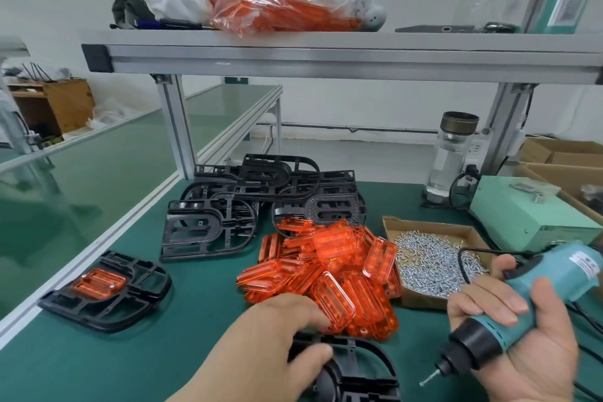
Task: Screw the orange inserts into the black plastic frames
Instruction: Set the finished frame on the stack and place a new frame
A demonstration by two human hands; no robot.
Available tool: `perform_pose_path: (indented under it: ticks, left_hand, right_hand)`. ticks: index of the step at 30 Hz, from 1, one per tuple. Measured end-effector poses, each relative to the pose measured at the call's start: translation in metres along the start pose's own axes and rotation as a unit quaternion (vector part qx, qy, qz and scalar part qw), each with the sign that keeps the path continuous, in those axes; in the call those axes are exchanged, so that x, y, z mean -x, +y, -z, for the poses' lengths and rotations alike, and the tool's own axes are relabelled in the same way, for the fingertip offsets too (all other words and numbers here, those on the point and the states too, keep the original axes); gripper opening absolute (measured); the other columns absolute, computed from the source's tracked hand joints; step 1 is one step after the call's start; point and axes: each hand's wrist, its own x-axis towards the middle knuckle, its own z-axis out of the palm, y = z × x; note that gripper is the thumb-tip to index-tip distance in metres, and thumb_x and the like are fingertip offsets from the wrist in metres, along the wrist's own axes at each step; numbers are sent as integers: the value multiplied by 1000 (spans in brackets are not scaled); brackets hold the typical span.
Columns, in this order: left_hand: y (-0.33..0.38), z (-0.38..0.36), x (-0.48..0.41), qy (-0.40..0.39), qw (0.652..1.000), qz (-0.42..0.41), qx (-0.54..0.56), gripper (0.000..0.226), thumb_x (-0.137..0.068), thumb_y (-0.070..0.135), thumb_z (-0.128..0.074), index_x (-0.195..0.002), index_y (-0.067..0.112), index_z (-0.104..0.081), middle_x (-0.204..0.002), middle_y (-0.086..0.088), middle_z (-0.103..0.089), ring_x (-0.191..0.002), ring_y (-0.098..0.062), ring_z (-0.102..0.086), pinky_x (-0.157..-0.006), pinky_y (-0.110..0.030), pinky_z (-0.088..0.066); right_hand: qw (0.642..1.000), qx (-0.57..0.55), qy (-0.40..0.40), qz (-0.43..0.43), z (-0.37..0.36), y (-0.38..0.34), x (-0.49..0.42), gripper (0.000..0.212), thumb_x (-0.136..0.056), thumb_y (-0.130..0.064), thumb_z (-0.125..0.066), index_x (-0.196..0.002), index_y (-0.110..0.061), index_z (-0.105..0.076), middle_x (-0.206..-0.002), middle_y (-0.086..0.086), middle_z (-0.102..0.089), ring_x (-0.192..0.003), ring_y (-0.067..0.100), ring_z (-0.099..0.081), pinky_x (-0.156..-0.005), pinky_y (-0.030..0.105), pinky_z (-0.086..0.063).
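Observation:
A black plastic frame (362, 369) lies at the near edge of the green mat, and my left hand (270, 339) grips its upper left rim. My right hand (522, 339) holds a teal electric screwdriver (528, 307) tilted down to the left, with a screw (428, 380) on its bit beside the frame. A heap of orange inserts (326, 271) sits just behind the frame. One black frame with an orange insert fitted (104, 294) lies at the left. A stack of bare black frames (261, 202) stands further back.
A cardboard tray of small silver screws (434, 261) sits right of the orange heap. Behind it are a pale green power box (528, 209) and a glass bottle (452, 157). An aluminium shelf (326, 55) overhead carries a bag of orange parts (277, 6). Cardboard boxes (567, 163) stand at the far right.

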Motion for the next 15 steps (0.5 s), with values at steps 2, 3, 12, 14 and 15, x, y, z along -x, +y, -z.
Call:
perform_pose_path:
  ticks: [2, 3, 12, 14, 15]
  left_hand:
    - [-10, 5, -6, 85, 995, 47, 24, 10, -84, 37, -61, -87, 47, -63, -95, 34, -59, -97, 17, -50, -82, -1, -37]
    - [-16, 7, -11, 133, 988, 73, 33, 16, -86, 31, -61, -83, 48, -62, -92, 31, -61, -92, 15, -53, -77, -1, -39]
    - [-104, 23, -61, 246, 908, 331, -73, 43, -94, 11, -41, -137, 13, -44, -139, -13, -44, -125, -29, -41, -105, -37, -29]
    - [-114, 22, -65, 217, 910, 337, -101, 52, -93, 7, -41, -143, 14, -32, -147, -8, -32, -131, -31, -28, -106, -37, -26]
    - [-117, 21, -65, 201, 912, 340, -109, 56, -92, 6, -41, -145, 17, -28, -148, -4, -30, -130, -31, -26, -104, -37, -30]
  right_hand:
    - [1000, 18, 5, -1, -2, 1, -2, 43, -101, -31, -33, -124, 2, -50, -92, 23, -62, -76, 17, -37, -86, 33, -30]
    - [1000, 28, 9, -3, -3, 1, -4, 43, -101, -31, -33, -125, 2, -50, -89, 22, -59, -77, 16, -36, -87, 33, -29]
    - [999, 29, -7, -24, -1, 3, -8, 49, -102, -33, -30, -130, 2, -48, -100, 24, -63, -80, 17, -35, -89, 33, -28]
    - [999, 25, -8, -28, 1, 4, -8, 49, -103, -34, -29, -130, 3, -48, -101, 24, -63, -80, 17, -35, -89, 33, -28]
    - [999, 25, -8, -30, 1, 4, -8, 50, -103, -34, -28, -130, 2, -48, -100, 24, -63, -80, 17, -35, -90, 33, -28]
